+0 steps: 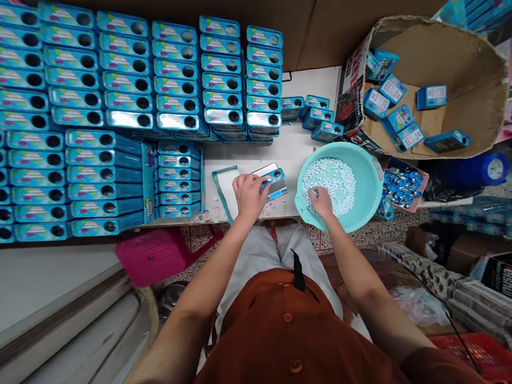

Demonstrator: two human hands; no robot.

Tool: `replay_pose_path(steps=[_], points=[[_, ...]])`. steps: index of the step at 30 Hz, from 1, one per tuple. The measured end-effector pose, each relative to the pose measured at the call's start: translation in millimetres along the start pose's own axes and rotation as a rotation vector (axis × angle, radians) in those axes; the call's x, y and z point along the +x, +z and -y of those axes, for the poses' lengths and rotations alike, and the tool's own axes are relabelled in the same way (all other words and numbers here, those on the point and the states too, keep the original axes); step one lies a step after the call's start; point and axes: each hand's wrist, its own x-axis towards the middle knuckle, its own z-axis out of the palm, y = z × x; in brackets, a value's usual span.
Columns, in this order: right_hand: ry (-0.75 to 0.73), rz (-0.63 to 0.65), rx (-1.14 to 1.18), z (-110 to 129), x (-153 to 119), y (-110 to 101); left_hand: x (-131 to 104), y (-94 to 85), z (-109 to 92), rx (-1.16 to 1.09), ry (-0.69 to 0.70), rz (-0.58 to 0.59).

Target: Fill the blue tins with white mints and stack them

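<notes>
My left hand [250, 196] rests with curled fingers on a small blue tin [276, 175] with a round hole in its end. The tin lies on a small digital scale [278, 195] with a lit blue display. In a turquoise plastic basin [373, 191], my right hand [321, 201] reaches into small white pellets [340, 177], its fingers drawn together at their surface. What lies between those fingertips is mostly hidden. Left of my left hand is an open, shallow blue-edged tray or frame [219, 188].
Tall stacks of blue tins [128, 81] fill the table's left and back. A cardboard box [462, 78] with loose tins stands at the back right. Beside the basin is a pink box [423, 189] of shiny blue lids. A magenta stool [150, 256] stands below the table edge.
</notes>
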Motion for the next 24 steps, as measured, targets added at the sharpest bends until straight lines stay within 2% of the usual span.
replay_pose_path(steps=[4,8,11,14,19,21,24], points=[[0.068,0.157,0.072,7,-1,10,9,6.0,-9,0.015,0.020,0.012],[0.161,0.224,0.128,2,-1,11,16,11.6,-16,0.003,0.019,0.010],[0.132,0.233,0.125,-2,-2,9,22,15.0,-19,0.000,0.031,0.016],[0.163,0.142,0.221,1,-3,2,27,17.6,-21,0.026,0.052,-0.014],[0.473,-0.058,0.677,14,-2,-11,25,16.3,-21,0.019,0.054,-0.040],[0.513,-0.119,0.703,17,-2,-14,19,12.0,-19,0.006,0.039,-0.044],[0.444,-0.165,0.605,17,-3,-15,5,2.5,-13,-0.013,0.010,-0.062]])
